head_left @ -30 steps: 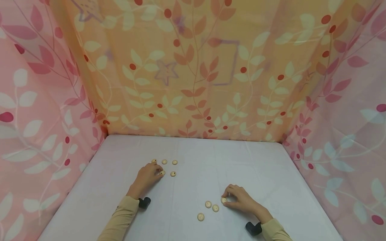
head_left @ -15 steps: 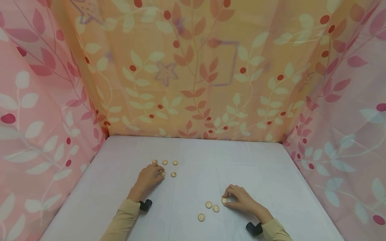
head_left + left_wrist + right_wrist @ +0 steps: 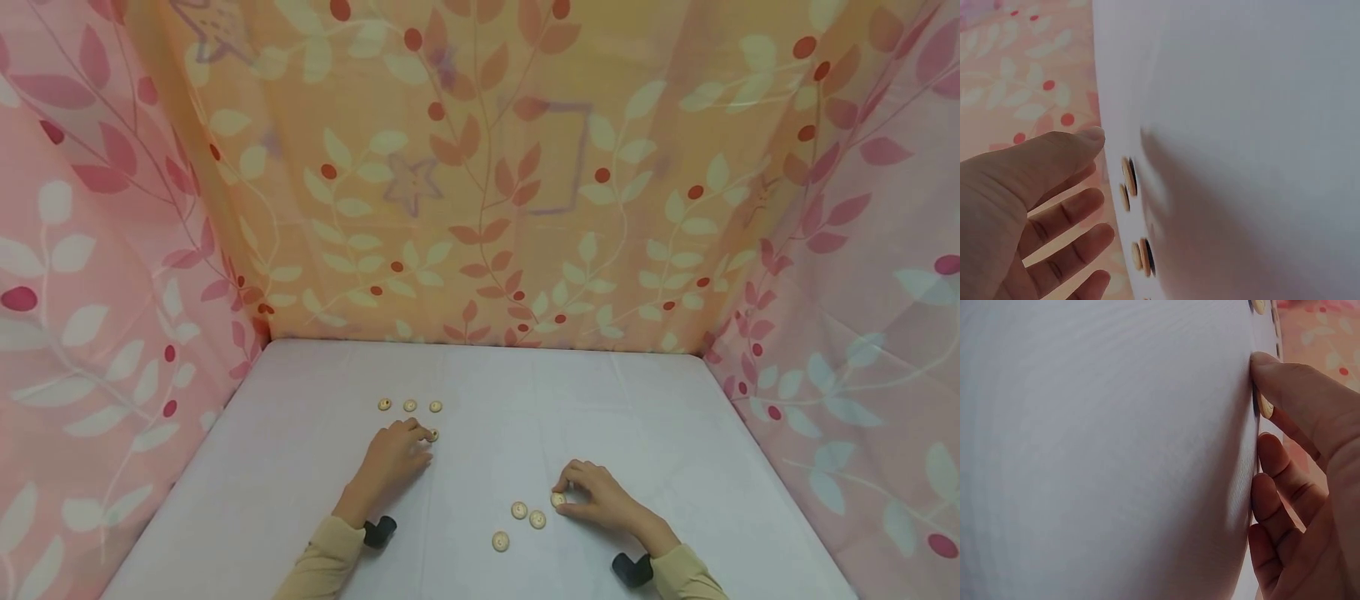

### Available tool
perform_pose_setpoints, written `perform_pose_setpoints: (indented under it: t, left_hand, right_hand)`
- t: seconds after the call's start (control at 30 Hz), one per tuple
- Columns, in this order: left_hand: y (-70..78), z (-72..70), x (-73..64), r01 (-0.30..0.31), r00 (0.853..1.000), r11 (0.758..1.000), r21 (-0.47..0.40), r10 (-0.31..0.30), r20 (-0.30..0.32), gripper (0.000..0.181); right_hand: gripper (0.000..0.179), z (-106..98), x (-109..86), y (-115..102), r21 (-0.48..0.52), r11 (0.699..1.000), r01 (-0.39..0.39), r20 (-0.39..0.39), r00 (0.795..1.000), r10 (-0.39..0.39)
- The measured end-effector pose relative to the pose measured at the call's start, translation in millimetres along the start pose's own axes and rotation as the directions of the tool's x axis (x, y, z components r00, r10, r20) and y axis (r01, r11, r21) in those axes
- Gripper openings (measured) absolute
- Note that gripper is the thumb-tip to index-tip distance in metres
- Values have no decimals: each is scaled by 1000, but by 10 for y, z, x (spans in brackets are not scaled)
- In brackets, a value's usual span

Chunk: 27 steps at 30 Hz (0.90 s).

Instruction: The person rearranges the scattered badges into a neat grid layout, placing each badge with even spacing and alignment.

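Note:
My left hand [image 3: 395, 454] hovers low over the white table, its fingers spread in the left wrist view. Its index fingertip overlaps a small round wooden disc [image 3: 434, 435] with a dark spot. Beyond the knuckles, a row of three similar discs [image 3: 410, 406] lies on the cloth. My right hand [image 3: 597, 500] pinches a pale wooden disc [image 3: 558, 500] between thumb and index finger, close to the cloth. The right wrist view shows that disc [image 3: 1265, 405] edge-on under the thumb, the other fingers bent. Left of this hand lie three more discs [image 3: 519, 510].
White cloth covers the table [image 3: 637, 408]. Floral curtains [image 3: 480, 167] stand behind it and along both sides. A black camera mount is strapped at each wrist, the left mount [image 3: 381, 532] and the right mount [image 3: 632, 571].
My left hand has shifted right, from the near row's left disc to its right disc, baring the far row's left disc. The right hand stays still on its disc.

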<state>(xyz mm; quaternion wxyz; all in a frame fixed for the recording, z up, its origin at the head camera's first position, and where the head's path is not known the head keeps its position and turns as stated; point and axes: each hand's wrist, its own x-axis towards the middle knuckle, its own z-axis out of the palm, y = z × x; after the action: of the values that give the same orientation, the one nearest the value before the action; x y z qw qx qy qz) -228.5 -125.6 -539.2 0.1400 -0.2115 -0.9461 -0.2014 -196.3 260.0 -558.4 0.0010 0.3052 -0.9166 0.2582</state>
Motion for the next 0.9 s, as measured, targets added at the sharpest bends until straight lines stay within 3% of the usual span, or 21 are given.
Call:
perform_pose_setpoints:
  t: [0.27,0.43,0.67,0.9]
  left_hand:
    - [251,86,-107,-61,998,998,-10,61,-4,26]
    - [400,131,-141,-63,997,998,-14,64,53,26]
    - [572,165,-158,-128,988,992,-18,129,81,27]
    - [719,201,-184,-146,974,989,-11,146,175,27]
  right_hand:
    - [17,-3,-11,-4,-7,1000,-12,14,1000,12]
    - [17,-18,-15,-14,-11,1000,-18,13,1000,18]
    - [18,-22,-14,-28,-12,1000,-18,6,1000,18]
    - [17,-21,-11,-39,-10,1000,5,-7,1000,-5]
